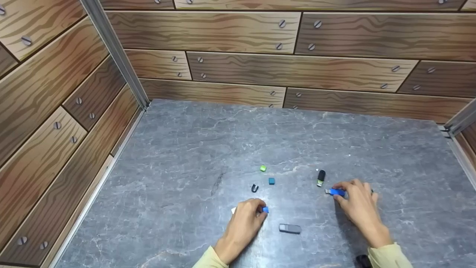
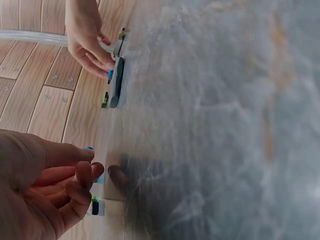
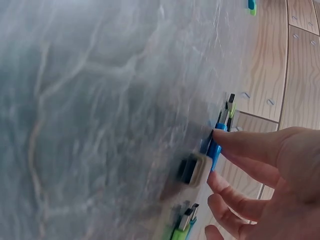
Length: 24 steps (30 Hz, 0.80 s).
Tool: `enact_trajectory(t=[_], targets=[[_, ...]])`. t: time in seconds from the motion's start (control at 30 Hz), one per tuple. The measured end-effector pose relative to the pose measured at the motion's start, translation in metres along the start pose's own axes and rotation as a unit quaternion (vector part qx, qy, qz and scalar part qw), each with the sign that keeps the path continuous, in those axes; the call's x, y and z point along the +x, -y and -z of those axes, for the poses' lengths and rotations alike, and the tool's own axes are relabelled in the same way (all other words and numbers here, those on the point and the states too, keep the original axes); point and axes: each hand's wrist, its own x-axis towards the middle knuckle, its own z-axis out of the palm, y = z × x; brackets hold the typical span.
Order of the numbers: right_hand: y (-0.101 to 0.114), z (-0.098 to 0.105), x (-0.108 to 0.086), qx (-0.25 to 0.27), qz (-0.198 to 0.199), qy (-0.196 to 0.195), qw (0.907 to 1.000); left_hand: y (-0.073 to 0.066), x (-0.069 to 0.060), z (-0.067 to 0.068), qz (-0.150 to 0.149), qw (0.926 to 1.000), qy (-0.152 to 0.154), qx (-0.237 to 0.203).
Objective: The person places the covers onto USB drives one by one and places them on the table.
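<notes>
Grey tabletop (image 1: 167,178): left hand (image 1: 243,219) pinches blue cap (image 1: 265,210), right hand (image 1: 357,203) uncapped blue USB stick (image 1: 337,192).

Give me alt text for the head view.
Right hand pinches a blue plastic USB stick; left hand pinches a small blue plastic piece. Between them, a grey oblong stick lies on the grey marbled table, a black-and-green USB stick farther off.
</notes>
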Motion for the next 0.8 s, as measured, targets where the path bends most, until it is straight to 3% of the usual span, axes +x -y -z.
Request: enact_trajectory(t=[0.4, 0.6, 0.8], targets=[[0.008, -0.005, -0.005, 0.007, 0.009, -0.027, 0.9996, 0.001, 0.002, 0.000, 0.015, 0.9979, 0.018, -0.060], [0.020, -0.007, -0.015, 0.067, 0.058, -0.037, 0.9954, 0.000, 0.006, 0.001, 0.061, 0.9908, 0.045, -0.112], [0.034, -0.015, -0.025, 0.116, 0.088, -0.027, 0.9890, 0.002, 0.007, -0.004, 0.063, 0.9858, 0.052, -0.147]])
